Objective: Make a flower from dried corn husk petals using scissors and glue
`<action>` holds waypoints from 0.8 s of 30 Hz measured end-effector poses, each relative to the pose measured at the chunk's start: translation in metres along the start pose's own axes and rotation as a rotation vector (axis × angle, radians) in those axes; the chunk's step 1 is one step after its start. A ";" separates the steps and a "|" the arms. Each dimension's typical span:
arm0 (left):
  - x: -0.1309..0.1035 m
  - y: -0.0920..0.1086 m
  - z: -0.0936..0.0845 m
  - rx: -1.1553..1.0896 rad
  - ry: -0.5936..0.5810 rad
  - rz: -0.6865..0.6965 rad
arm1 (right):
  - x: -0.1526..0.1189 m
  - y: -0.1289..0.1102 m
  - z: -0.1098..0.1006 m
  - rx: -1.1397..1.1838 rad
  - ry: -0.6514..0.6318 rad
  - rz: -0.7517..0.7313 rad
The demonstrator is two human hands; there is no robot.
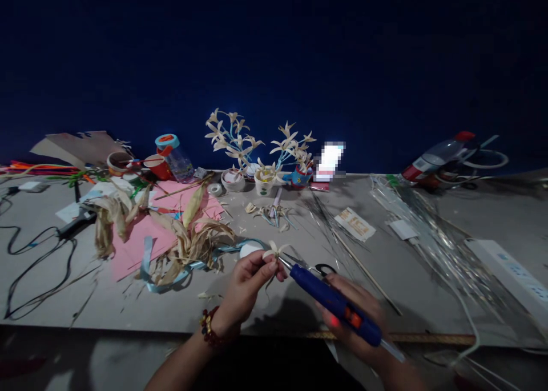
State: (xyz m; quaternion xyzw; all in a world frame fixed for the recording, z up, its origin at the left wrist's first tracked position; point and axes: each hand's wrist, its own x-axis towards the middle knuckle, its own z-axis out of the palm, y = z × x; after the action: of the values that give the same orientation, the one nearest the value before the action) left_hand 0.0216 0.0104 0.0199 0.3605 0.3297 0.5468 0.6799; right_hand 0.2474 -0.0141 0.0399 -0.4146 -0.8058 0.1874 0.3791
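My left hand [252, 282], a beaded bracelet at its wrist, pinches a small pale husk flower [276, 251] between thumb and fingers. In my right hand [359, 305] is a blue glue gun [331, 297] with an orange switch and a red light; a pale glue stick [393, 350] sticks out of its rear. Its metal nozzle [286, 263] points at the flower's base, and I cannot tell whether they touch. Just beyond the nozzle lies a pair of scissors [325, 269], partly hidden by the gun and hand. A white round lid [251, 248] lies behind my left hand.
Dry corn husks [188, 245] and blue ribbon [149, 271] lie over pink paper [137, 245] on the left. Finished-looking husk flowers [233, 137] stand in cups at the back. Thin wires [436, 242], a power strip [511, 271] and a tilted bottle [436, 157] are on the right.
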 end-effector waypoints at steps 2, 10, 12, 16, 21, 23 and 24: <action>0.000 0.000 0.000 -0.003 0.004 0.000 | 0.000 0.000 0.001 0.000 -0.008 -0.006; 0.000 0.002 0.000 0.011 0.016 -0.002 | 0.001 -0.002 0.000 -0.032 -0.031 -0.008; 0.000 0.002 0.001 0.016 0.023 -0.008 | 0.002 -0.003 0.000 -0.028 -0.017 -0.015; 0.000 0.003 0.002 0.004 0.031 -0.002 | 0.001 -0.002 0.000 -0.011 -0.018 -0.023; -0.001 0.001 0.001 0.009 0.024 0.000 | 0.000 -0.002 0.001 -0.033 -0.024 -0.015; -0.001 0.000 0.000 0.013 0.027 -0.003 | 0.000 -0.002 0.002 -0.015 -0.019 -0.030; -0.001 0.000 -0.001 0.014 0.026 -0.002 | 0.000 -0.002 0.002 -0.012 -0.008 -0.031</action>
State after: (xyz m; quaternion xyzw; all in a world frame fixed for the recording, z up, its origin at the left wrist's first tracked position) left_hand 0.0208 0.0097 0.0198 0.3579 0.3429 0.5484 0.6735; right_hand 0.2445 -0.0148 0.0394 -0.4037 -0.8146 0.1784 0.3762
